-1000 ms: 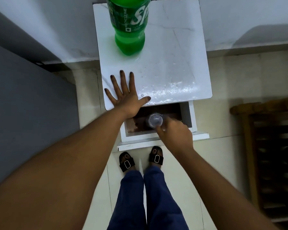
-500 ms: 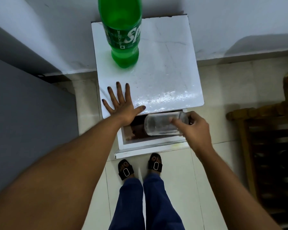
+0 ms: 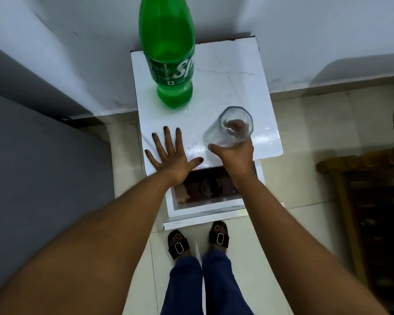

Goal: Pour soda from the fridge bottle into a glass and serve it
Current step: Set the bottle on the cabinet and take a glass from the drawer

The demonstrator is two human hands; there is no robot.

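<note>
The main risk here is the glass (image 3: 229, 128) slipping or knocking the tabletop (image 3: 237, 83): the right hand (image 3: 234, 155) holds it tilted, mouth up and away from the person, gripped low on its body with the fingers curled round it, and the white top shines as if wet near the front edge, so a careless set-down could let it skid or tip. The open drawer (image 3: 205, 194) below juts toward the person's shins and could be bumped. The left hand (image 3: 171, 155) lies flat and spread on the tabletop, holding nothing. The green soda bottle (image 3: 168, 57) stands upright at the back of the top, well apart from both hands, its cap out of view.
</note>
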